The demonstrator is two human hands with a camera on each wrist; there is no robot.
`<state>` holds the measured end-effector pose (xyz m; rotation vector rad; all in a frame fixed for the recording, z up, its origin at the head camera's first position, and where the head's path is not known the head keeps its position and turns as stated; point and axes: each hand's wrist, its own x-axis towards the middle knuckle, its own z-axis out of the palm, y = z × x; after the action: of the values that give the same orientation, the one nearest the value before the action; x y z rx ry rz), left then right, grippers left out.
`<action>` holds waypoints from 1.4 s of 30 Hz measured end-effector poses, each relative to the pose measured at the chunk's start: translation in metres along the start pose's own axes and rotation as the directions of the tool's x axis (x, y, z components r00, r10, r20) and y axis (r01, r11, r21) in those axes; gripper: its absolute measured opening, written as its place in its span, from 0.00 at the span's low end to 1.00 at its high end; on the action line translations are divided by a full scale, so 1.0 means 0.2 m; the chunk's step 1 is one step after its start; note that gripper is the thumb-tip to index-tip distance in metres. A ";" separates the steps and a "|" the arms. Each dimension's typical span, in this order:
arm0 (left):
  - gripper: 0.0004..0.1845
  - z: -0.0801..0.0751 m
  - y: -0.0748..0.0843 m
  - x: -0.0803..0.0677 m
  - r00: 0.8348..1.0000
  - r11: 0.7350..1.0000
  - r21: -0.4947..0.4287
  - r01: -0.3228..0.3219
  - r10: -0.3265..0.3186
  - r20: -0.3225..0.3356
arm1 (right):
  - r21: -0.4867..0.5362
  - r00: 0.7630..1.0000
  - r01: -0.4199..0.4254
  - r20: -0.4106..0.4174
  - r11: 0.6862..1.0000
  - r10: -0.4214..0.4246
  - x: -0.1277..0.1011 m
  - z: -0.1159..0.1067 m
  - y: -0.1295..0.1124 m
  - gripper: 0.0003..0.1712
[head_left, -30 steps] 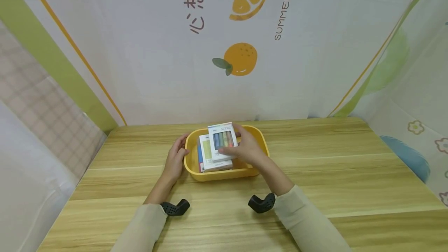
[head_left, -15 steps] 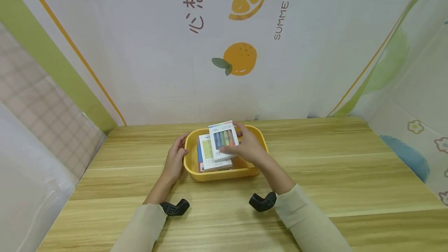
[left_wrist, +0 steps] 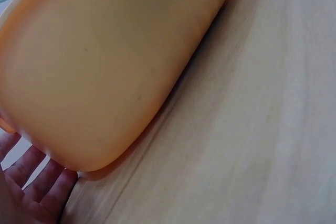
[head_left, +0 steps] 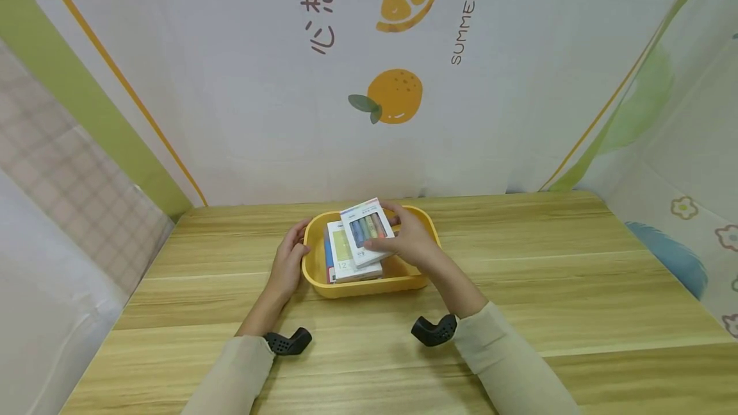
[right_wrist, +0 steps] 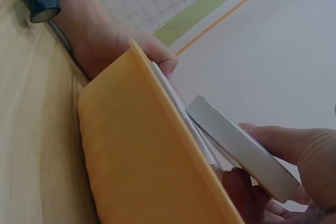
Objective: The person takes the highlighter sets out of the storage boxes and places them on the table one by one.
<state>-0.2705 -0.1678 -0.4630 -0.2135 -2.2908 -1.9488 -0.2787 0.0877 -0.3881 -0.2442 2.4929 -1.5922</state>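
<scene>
A yellow plastic tub sits on the wooden table. My right hand pinches a small white box of coloured sticks, thumb on top, tilted above the tub. Below it in the tub lies another white box with a green stripe, beside a blue-edged one. My left hand holds the tub's left end, thumb curled over the rim; its fingers show under the tub's wall.
A printed white curtain with orange fruit hangs close behind the table. Bare wood stretches to the left and right of the tub and in front of it. Black wrist camera mounts sit on both forearms.
The box in my right hand has risen slightly and tilted a little to the left. My left hand and the tub have stayed put.
</scene>
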 end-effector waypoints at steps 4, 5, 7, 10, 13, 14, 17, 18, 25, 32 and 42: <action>0.33 0.00 0.00 0.00 1.000 1.000 0.000 -0.002 0.002 0.004 | 0.004 1.000 -0.007 0.004 1.000 0.007 0.01 0.00 0.01 0.51; 0.33 0.00 0.00 0.00 1.000 1.000 0.000 -0.002 0.002 0.003 | 0.004 1.000 -0.008 0.004 1.000 0.008 0.01 0.00 0.01 0.50; 0.33 0.00 0.00 0.00 1.000 1.000 -0.002 -0.001 0.001 0.000 | 0.003 1.000 -0.010 0.002 1.000 0.010 0.01 0.00 0.01 0.50; 0.33 0.00 0.00 0.00 1.000 1.000 -0.005 0.003 -0.003 -0.005 | 0.008 1.000 -0.012 0.003 1.000 0.012 0.01 0.00 0.01 0.49; 0.33 0.00 0.00 0.00 1.000 1.000 -0.006 0.007 -0.007 -0.008 | 0.032 1.000 -0.018 0.010 0.999 0.018 0.00 0.00 0.01 0.48; 0.33 0.00 0.00 0.00 1.000 1.000 -0.005 0.008 -0.008 -0.009 | 0.044 1.000 -0.019 0.015 0.999 0.019 0.00 0.00 0.01 0.48; 0.33 0.00 0.00 0.00 1.000 1.000 -0.005 0.009 -0.009 -0.009 | 0.078 0.999 -0.024 0.028 0.997 0.022 0.00 0.00 0.01 0.47; 0.33 0.00 0.00 0.00 1.000 1.000 -0.004 0.009 -0.009 -0.009 | 0.089 0.999 -0.023 0.031 0.996 0.020 0.00 0.00 0.02 0.47; 0.33 0.00 0.00 0.00 1.000 1.000 -0.010 0.001 -0.001 -0.002 | 0.158 0.999 -0.016 0.052 0.987 0.008 0.00 -0.01 0.01 0.45; 0.33 0.00 0.00 0.00 1.000 1.000 -0.016 -0.008 0.008 -0.009 | 0.200 0.998 -0.015 0.067 0.980 0.001 0.00 -0.01 0.01 0.44; 0.32 0.00 0.00 0.00 1.000 1.000 -0.021 0.000 -0.001 -0.002 | 0.205 0.997 -0.028 0.070 0.978 0.014 0.01 -0.02 0.00 0.44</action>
<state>-0.2707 -0.1672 -0.4628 -0.2128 -2.2704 -1.9728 -0.2806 0.0907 -0.3872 -0.2383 2.2518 -1.7852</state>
